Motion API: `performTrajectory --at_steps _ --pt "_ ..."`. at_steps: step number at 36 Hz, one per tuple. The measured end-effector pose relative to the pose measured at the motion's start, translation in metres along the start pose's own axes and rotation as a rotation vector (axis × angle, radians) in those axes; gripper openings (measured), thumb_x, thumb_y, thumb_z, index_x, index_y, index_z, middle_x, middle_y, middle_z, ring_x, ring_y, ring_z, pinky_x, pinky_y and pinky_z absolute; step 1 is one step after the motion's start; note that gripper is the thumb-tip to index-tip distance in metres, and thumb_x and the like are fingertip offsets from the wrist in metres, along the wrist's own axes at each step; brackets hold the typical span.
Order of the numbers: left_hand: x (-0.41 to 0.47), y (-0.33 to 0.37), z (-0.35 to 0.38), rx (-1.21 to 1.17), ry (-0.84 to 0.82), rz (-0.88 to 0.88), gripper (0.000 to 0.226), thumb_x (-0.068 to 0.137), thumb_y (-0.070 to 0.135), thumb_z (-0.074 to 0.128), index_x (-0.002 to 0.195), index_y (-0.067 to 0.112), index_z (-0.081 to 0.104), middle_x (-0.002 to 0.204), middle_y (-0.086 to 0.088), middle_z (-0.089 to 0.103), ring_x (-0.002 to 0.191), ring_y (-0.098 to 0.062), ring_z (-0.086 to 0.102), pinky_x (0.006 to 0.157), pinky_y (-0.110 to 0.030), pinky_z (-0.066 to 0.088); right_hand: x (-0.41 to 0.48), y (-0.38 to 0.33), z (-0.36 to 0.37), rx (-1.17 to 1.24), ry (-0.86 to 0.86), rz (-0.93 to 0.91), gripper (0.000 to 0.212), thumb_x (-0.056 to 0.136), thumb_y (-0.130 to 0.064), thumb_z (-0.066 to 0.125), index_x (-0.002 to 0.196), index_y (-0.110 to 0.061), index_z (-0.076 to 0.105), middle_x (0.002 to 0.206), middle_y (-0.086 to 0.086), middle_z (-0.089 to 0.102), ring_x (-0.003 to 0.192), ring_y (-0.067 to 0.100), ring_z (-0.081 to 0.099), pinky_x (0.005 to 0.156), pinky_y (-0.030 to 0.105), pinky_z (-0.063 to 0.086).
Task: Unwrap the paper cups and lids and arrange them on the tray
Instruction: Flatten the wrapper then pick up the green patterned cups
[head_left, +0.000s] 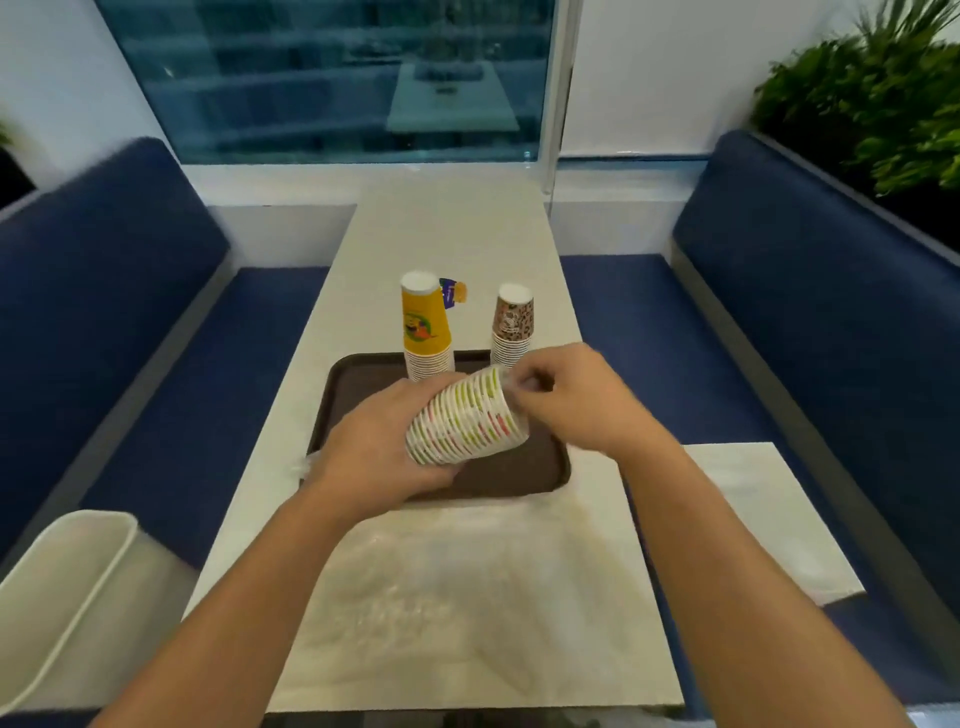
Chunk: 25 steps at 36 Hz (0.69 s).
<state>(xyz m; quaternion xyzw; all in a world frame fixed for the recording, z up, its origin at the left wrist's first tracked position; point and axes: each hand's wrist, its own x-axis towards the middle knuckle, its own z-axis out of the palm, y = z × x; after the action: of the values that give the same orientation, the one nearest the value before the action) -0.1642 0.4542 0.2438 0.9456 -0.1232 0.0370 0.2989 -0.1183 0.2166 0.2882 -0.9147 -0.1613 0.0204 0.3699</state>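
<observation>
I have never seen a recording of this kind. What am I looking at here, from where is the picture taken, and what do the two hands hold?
There is no machine here. A person wears a camera on the head, so the single picture looks forward and down at that person's own arms.

A white table stands between two blue benches. On it lies a dark brown tray. At the tray's far edge stand two upside-down stacks of paper cups: a yellow stack and a shorter brown patterned stack.

The left hand holds a third stack of cups, white with green and red marks, tilted on its side above the tray. The right hand pinches at its upper end, apparently pulling off clear wrapping. Crumpled clear plastic lies on the table nearer the person.
</observation>
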Motion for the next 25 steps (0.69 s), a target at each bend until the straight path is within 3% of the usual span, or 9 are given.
performTrajectory --at_steps 3,8,10,12,14,17,19,23,25 --pt "-0.006 -0.03 -0.019 0.053 0.012 -0.062 0.09 0.069 0.058 0.087 0.143 0.061 0.035 0.114 0.022 0.061 0.102 -0.006 0.065 0.081 -0.036 0.061 0.006 0.009 -0.023 0.241 0.261 0.076 0.008 0.093 -0.022 0.073 0.085 -0.021 0.075 0.077 0.006 0.068 0.065 0.006 0.055 0.059 0.022 0.046" --pt "-0.012 -0.047 -0.037 -0.025 0.021 -0.084 0.079 0.071 0.052 0.09 0.136 0.057 0.044 0.117 0.024 0.064 0.103 -0.005 0.067 0.083 -0.032 0.059 0.018 0.008 -0.026 0.823 0.67 0.318 0.011 0.094 -0.017 0.062 0.085 -0.017 0.069 0.076 0.003 0.063 0.068 0.017 0.057 0.078 0.041 0.057" --pt "-0.015 -0.05 -0.039 -0.066 0.024 -0.089 0.079 0.071 0.05 0.091 0.136 0.055 0.046 0.118 0.024 0.065 0.105 -0.005 0.067 0.086 -0.034 0.059 0.022 0.001 -0.015 0.878 0.576 0.44 0.013 0.092 -0.029 0.062 0.092 -0.018 0.069 0.087 0.005 0.068 0.077 0.022 0.064 0.078 0.041 0.058" --pt "-0.015 -0.052 -0.037 -0.072 0.014 -0.083 0.082 0.07 0.052 0.091 0.138 0.055 0.045 0.118 0.024 0.064 0.105 -0.005 0.067 0.086 -0.036 0.061 0.015 -0.006 0.005 0.713 0.228 0.325 0.032 0.089 -0.045 0.067 0.115 -0.027 0.068 0.108 0.001 0.073 0.093 0.024 0.072 0.077 0.039 0.063" --pt "-0.013 -0.053 -0.035 -0.055 -0.007 -0.078 0.085 0.069 0.055 0.091 0.139 0.056 0.043 0.118 0.024 0.063 0.104 -0.006 0.067 0.085 -0.035 0.062 0.003 -0.012 0.023 0.505 0.001 0.18 0.035 0.09 -0.038 0.074 0.124 -0.034 0.064 0.104 -0.007 0.075 0.088 0.015 0.074 0.077 0.033 0.063" --pt "-0.011 -0.057 -0.036 -0.015 -0.025 -0.086 0.084 0.068 0.055 0.09 0.137 0.057 0.042 0.115 0.025 0.064 0.1 -0.007 0.068 0.084 -0.035 0.064 0.007 -0.008 0.016 0.526 0.128 0.163 0.023 0.091 -0.003 0.068 0.106 -0.02 0.075 0.071 -0.001 0.069 0.06 0.012 0.059 0.066 0.029 0.055" --pt "-0.012 -0.059 -0.04 -0.024 -0.019 -0.098 0.082 0.069 0.05 0.091 0.135 0.056 0.043 0.114 0.025 0.064 0.1 -0.007 0.068 0.085 -0.036 0.063 0.014 0.006 -0.003 0.703 0.305 0.239 0.023 0.089 0.008 0.063 0.096 -0.01 0.077 0.075 0.009 0.067 0.057 0.014 0.048 0.057 0.028 0.045" --pt "-0.014 -0.058 -0.045 -0.075 -0.011 -0.097 0.081 0.071 0.046 0.092 0.137 0.054 0.046 0.117 0.025 0.065 0.104 -0.004 0.067 0.087 -0.035 0.062 0.019 0.022 -0.024 1.213 0.658 0.412 0.021 0.09 -0.008 0.065 0.109 -0.004 0.074 0.083 0.009 0.068 0.062 0.015 0.048 0.058 0.026 0.044" --pt "-0.014 -0.057 -0.044 -0.123 -0.001 -0.097 0.08 0.071 0.047 0.093 0.137 0.054 0.047 0.119 0.026 0.065 0.107 -0.004 0.067 0.088 -0.034 0.061 0.018 0.021 -0.016 1.253 0.614 0.443 0.028 0.09 -0.03 0.066 0.113 -0.014 0.07 0.085 0.004 0.067 0.067 0.017 0.053 0.062 0.03 0.047"
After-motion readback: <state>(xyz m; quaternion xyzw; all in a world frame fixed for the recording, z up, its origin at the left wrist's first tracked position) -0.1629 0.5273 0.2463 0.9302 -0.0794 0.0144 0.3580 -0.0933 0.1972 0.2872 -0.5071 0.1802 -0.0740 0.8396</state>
